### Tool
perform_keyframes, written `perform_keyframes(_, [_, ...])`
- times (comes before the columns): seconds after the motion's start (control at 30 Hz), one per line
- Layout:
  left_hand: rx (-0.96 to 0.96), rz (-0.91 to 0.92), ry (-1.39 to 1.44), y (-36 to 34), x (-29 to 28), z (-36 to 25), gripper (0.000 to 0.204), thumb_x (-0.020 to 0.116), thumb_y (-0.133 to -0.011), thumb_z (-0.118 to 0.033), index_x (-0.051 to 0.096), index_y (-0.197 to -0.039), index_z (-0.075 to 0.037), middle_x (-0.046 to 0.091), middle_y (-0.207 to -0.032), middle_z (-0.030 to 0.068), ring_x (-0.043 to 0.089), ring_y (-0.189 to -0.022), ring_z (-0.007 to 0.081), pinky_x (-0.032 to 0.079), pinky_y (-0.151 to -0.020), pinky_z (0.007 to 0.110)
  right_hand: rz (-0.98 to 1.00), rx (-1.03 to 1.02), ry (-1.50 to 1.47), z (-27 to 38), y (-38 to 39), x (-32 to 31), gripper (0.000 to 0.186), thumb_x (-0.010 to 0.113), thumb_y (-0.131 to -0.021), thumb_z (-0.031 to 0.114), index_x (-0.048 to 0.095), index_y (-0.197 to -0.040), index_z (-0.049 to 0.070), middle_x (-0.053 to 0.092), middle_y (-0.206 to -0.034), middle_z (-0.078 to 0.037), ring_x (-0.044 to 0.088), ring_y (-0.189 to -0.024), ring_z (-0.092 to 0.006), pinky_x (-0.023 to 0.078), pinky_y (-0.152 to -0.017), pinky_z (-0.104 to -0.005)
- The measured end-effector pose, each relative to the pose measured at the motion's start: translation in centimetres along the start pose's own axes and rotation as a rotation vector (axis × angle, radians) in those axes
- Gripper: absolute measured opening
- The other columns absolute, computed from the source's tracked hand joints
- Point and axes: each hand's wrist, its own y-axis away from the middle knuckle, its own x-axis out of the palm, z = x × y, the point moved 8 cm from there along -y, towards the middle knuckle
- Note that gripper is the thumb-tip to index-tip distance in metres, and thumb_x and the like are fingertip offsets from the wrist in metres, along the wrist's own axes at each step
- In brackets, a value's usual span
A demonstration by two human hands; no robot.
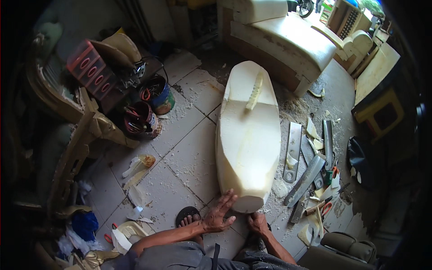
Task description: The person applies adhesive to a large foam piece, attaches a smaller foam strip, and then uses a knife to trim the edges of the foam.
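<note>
A long pale-cream foam block (pixel 247 144), shaped like a motorcycle seat, lies lengthwise in front of me with its blunt end towards me. On its far part rests a narrow yellowish strip with a ridged, toothed side (pixel 255 92). My left hand (pixel 219 213) is at the block's near left corner, fingers spread and stretched out, holding nothing. Just below the near end, my right hand (pixel 258 223) is closed, its fingers curled close to the block's lower edge. What sits inside those fingers, if anything, is hidden.
Right of the block lie several metal blade-like tools (pixel 306 180) among foam scraps. Two buckets of tools (pixel 141 120) stand at the left beside a red-fronted case (pixel 92 72). A large cream upholstered seat (pixel 288 40) stands at the back, a grey cushion (pixel 346 252) at lower right.
</note>
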Motion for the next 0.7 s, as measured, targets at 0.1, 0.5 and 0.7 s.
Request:
perform_keyframes(0.1, [-0.310, -0.150, 0.366, -2.7, -2.0, 2.1, 0.057, 0.057, -0.100, -0.021, 0.041, -0.153, -0.004, 0.044, -0.156, 0.0195, 0.045, -0.143, 0.0335, 0.038, -0.117, 0.042, -0.089, -0.168, -0.108, 1.0, 0.1, -0.9, 0.030, 0.057, -0.092, 0.014, 0.071, -0.115, 0.001, 0.072, -0.111, -0.025, 0.069, -0.103, -0.0395, 0.053, -0.091, -0.0434])
perform_keyframes(0.5, [-0.935, -0.414, 1.303, -9.4, -3.0, 12.2, 0.021, 0.052, -0.102, -0.031, 0.062, -0.099, -0.013, 0.054, -0.089, 0.0002, 0.054, -0.088, 0.0154, 0.046, -0.088, 0.037, 0.032, 0.121, -0.101, 0.6, 1.1, -1.1, 0.039, 0.060, -0.097, 0.028, 0.069, -0.124, 0.001, 0.074, -0.112, -0.023, 0.072, -0.106, -0.0323, 0.053, -0.091, -0.0417])
perform_keyframes(0.7, [-0.770, -0.544, 0.962, -12.3, -5.5, 16.8, 0.022, 0.054, -0.100, -0.031, 0.064, -0.097, -0.011, 0.059, -0.085, 0.0008, 0.055, -0.078, 0.0142, 0.046, -0.077, 0.034, 0.033, 0.087, -0.075, 1.0, 0.9, -0.6, 0.038, 0.061, -0.098, 0.027, 0.069, -0.124, 0.001, 0.074, -0.113, -0.023, 0.072, -0.107, -0.0296, 0.053, -0.091, -0.0396])
